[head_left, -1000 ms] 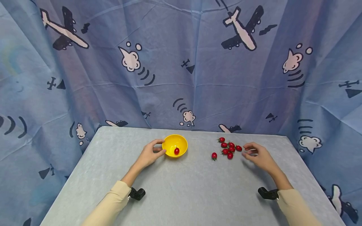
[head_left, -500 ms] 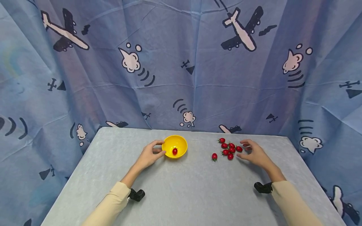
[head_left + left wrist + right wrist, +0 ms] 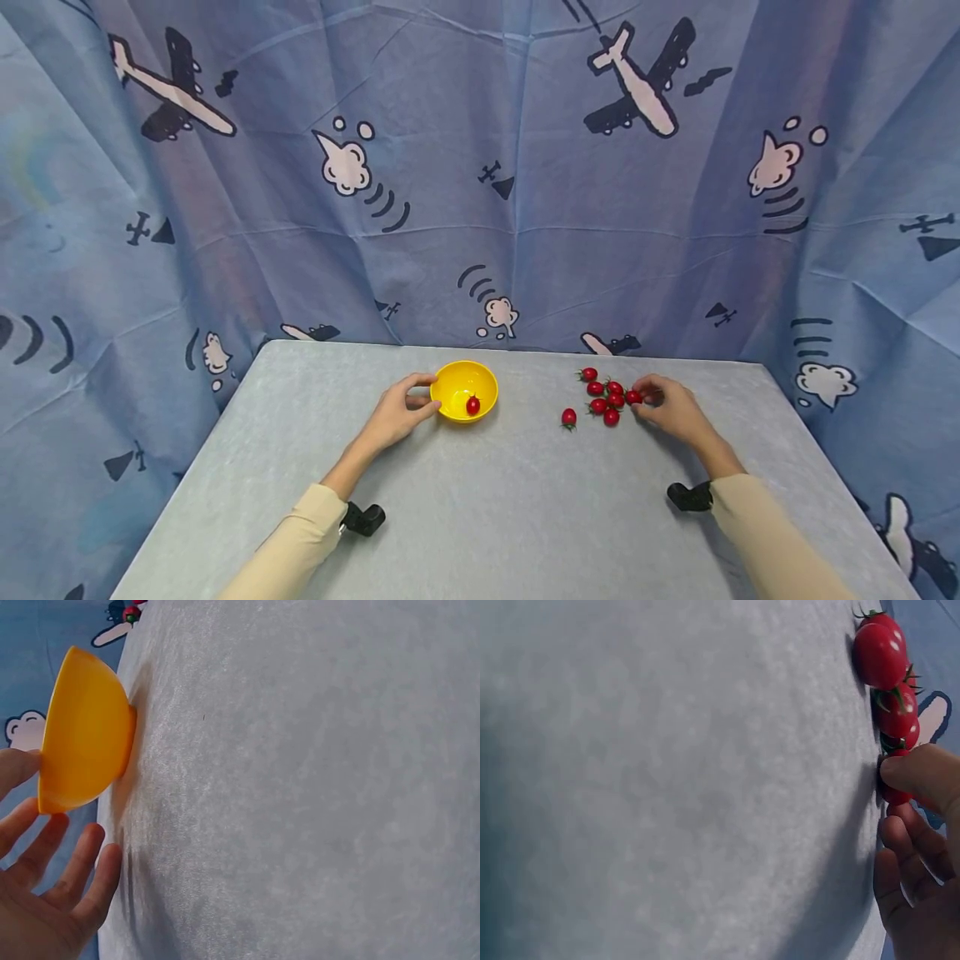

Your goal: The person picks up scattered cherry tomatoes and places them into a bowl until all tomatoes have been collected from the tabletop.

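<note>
At the left side of a yellow bowl (image 3: pixel 480 415), my left hand (image 3: pixel 401 410) holds the rim between thumb and index finger. The other fingers (image 3: pixel 79 862) are spread below the bowl in the left wrist view. One cherry tomato (image 3: pixel 472 405) lies inside. My right hand (image 3: pixel 678 411) pinches another cherry tomato (image 3: pixel 895 791) at the right end of a loose cluster, thumb over its side. The fingertips partly hide that tomato. Several more red cherry tomatoes (image 3: pixel 597 406) with green stems lie just left of the right hand.
A single cherry tomato (image 3: pixel 569 417) sits apart, between the bowl and the cluster. The pale grey table (image 3: pixel 510 508) ends at a blue curtain (image 3: pixel 450 208) printed with planes. Black camera mounts (image 3: pixel 363 518) sit on both wrists.
My right hand has moved left to the rightmost tomato and closed its thumb and fingers on it. The tomato in the bowl has rolled slightly. My left hand stays at the bowl.
</note>
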The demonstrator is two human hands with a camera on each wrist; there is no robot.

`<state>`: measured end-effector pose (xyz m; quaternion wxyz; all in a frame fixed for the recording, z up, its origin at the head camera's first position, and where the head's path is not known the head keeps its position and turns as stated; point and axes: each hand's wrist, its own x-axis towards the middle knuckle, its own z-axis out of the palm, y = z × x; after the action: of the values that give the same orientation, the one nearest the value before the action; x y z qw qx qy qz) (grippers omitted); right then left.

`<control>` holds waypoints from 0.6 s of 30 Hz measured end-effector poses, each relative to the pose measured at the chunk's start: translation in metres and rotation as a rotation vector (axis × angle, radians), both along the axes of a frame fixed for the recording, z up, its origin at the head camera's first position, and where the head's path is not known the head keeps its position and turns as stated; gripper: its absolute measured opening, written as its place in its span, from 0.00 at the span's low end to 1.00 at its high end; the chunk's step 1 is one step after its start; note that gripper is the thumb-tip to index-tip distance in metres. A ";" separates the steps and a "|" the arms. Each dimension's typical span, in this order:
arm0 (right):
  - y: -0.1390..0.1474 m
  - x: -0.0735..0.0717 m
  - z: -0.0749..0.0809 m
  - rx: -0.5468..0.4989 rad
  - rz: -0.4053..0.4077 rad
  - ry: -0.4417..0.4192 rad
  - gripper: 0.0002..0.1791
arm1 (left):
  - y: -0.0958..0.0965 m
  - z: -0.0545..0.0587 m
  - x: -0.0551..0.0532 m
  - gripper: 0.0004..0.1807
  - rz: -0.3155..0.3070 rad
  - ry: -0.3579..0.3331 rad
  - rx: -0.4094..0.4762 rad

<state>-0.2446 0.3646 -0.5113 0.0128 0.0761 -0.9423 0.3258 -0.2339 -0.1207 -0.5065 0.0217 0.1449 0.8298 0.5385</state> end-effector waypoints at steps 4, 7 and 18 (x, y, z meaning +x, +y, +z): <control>-0.002 0.000 0.000 0.016 -0.010 0.008 0.14 | 0.001 -0.001 0.000 0.25 -0.001 0.000 0.002; -0.002 0.000 0.001 0.017 -0.022 0.020 0.14 | 0.001 -0.001 0.001 0.25 -0.002 -0.002 0.002; 0.004 0.007 0.008 -0.091 -0.049 0.132 0.13 | 0.002 0.000 0.000 0.24 0.006 -0.004 0.006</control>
<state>-0.2378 0.3684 -0.5033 0.0863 0.0736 -0.9251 0.3623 -0.2343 -0.1192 -0.5066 0.0213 0.1413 0.8284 0.5416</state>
